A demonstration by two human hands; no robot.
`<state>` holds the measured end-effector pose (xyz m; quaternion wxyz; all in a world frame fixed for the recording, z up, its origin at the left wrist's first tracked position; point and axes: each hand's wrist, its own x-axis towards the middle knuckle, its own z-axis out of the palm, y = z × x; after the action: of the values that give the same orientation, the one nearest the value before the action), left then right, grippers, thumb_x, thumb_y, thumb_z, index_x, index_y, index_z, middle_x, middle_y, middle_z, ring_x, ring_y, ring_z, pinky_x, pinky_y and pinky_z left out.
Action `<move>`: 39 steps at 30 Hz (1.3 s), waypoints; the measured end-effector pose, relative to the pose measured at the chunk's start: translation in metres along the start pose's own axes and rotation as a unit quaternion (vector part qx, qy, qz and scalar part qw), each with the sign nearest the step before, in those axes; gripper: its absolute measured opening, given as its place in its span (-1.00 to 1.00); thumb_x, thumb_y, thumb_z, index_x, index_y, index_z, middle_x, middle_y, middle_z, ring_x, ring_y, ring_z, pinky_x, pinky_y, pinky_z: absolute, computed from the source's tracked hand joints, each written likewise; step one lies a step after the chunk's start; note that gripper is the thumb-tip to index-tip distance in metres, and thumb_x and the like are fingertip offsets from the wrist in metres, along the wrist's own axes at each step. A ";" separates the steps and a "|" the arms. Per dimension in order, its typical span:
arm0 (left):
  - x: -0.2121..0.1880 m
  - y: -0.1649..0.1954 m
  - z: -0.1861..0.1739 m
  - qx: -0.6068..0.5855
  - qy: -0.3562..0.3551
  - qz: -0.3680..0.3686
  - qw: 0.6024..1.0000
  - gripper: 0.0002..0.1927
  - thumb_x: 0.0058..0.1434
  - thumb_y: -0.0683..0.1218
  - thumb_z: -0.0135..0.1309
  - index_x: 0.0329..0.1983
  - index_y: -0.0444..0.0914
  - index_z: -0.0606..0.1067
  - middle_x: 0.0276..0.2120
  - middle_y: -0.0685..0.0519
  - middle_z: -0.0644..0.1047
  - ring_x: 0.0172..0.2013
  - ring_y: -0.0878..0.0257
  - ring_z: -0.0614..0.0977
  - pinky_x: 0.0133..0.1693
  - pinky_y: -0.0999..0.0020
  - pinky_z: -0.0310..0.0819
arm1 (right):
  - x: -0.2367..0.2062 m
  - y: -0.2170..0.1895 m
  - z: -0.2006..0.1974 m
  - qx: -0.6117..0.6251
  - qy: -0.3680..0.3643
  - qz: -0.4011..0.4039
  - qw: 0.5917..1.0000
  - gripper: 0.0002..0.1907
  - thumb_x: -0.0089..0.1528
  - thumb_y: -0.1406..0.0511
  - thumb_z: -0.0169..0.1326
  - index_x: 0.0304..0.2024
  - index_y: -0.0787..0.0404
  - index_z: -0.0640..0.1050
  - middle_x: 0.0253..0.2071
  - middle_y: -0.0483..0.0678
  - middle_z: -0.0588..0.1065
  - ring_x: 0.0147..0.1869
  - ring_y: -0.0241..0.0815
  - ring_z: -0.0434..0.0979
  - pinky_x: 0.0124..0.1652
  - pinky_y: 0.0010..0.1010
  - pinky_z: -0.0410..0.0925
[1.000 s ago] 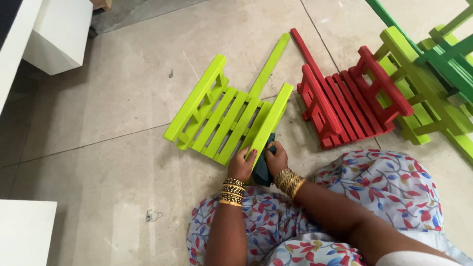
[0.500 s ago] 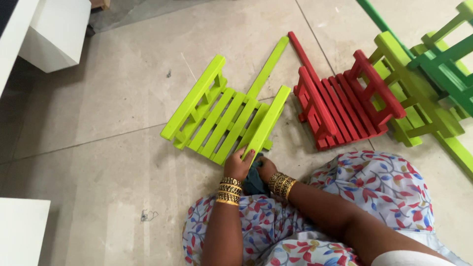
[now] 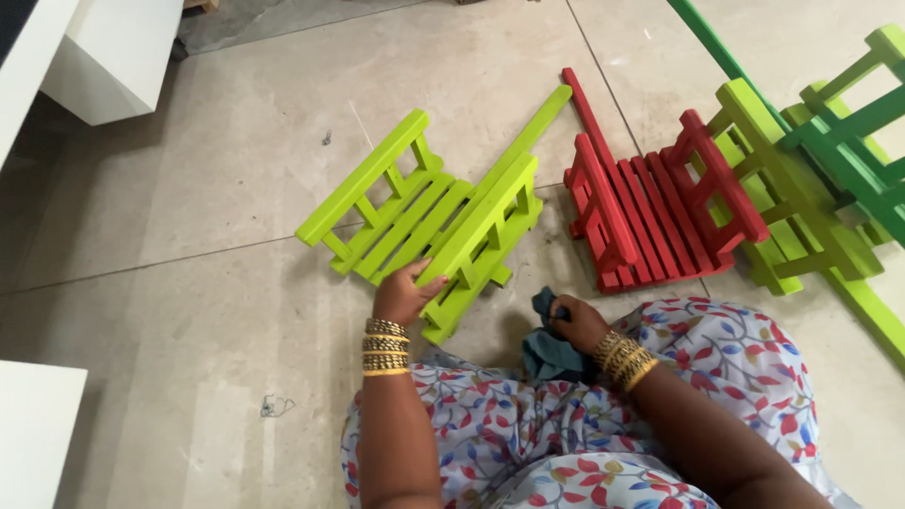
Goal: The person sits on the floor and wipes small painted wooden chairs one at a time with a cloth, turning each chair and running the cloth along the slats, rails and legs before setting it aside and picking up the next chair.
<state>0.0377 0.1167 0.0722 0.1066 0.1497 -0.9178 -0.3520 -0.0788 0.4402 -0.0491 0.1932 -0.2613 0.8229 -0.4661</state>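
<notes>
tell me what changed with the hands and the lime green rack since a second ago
The right hand has pulled back off the lime green rack toward the lap, taking the dark teal cloth with it. The left hand has shifted onto the rack's near rail and grips it; the rack sits slightly differently. The red rack, the green racks and the white furniture lie as before.

Matt painted wooden rack (image 3: 424, 221), soft cloth (image 3: 547, 349), smooth stone floor (image 3: 189, 283).

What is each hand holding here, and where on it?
The left hand grips the lime green slatted chair by its near side rail. The right hand clutches a bunched dark teal cloth at its top.
</notes>
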 end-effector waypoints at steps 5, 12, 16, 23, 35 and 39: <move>0.005 -0.005 -0.023 -0.027 -0.045 -0.067 0.996 -0.27 -0.01 0.26 0.30 0.16 -0.22 0.54 -0.11 -0.14 0.68 -0.15 0.07 0.76 -0.07 0.26 0.60 | -0.011 0.018 -0.016 0.092 0.047 0.008 0.995 -0.83 0.16 0.33 0.24 -0.27 0.18 0.50 -0.38 -0.09 0.51 -0.28 -0.27 0.49 -0.23 -0.38 0.40; -0.005 0.002 0.013 0.191 0.148 0.019 0.970 -0.49 0.07 0.07 0.21 0.08 -0.22 0.57 -0.10 -0.13 0.64 -0.13 -0.07 0.66 -0.07 0.06 0.54 | -0.002 0.011 -0.005 0.084 0.073 -0.019 0.994 -0.76 0.15 0.35 0.27 -0.18 0.19 0.50 -0.32 -0.02 0.54 -0.24 -0.23 0.53 -0.19 -0.38 0.42; -0.019 0.023 0.058 0.332 0.280 0.096 0.896 -0.50 0.19 0.11 0.09 0.18 -0.12 0.50 -0.16 0.00 0.64 -0.28 -0.02 0.61 -0.24 0.03 0.47 | 0.018 -0.037 0.007 0.077 0.117 -0.080 0.987 -0.49 0.13 0.36 0.23 0.12 0.15 0.40 -0.15 0.08 0.54 -0.10 -0.05 0.59 -0.13 -0.27 0.43; -0.010 0.026 0.045 0.353 0.203 0.022 0.913 -0.45 0.29 0.31 0.05 0.25 0.00 0.50 -0.34 0.01 0.60 -0.35 0.02 0.60 -0.32 0.06 0.45 | 0.089 -0.099 0.042 -0.266 0.244 -0.305 0.881 -0.72 0.17 0.39 0.13 -0.05 0.12 0.57 0.04 0.13 0.48 0.10 0.20 0.46 0.03 -0.02 0.41; -0.011 0.021 0.046 0.309 0.184 0.010 0.933 -0.42 0.23 0.32 0.10 0.23 0.01 0.51 -0.30 -0.01 0.62 -0.33 0.00 0.62 -0.28 0.05 0.48 | 0.095 -0.080 0.066 -0.187 0.152 -0.154 0.958 -0.66 0.10 0.46 0.08 -0.06 0.16 0.57 0.07 0.23 0.41 0.10 0.29 0.42 0.03 -0.01 0.39; -0.011 0.021 0.045 0.305 0.162 -0.007 0.938 -0.44 0.25 0.31 0.09 0.25 0.01 0.50 -0.29 -0.02 0.61 -0.32 0.00 0.62 -0.27 0.05 0.48 | 0.103 -0.084 0.063 -0.114 0.268 -0.221 0.931 -0.69 0.15 0.49 0.05 -0.04 0.29 0.51 0.07 0.25 0.43 0.12 0.32 0.44 0.11 -0.05 0.38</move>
<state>0.0298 0.1629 0.0532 0.2010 0.2365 -0.9502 -0.0267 -0.1040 0.2992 -0.0148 -0.1729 -0.3219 0.8132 -0.4531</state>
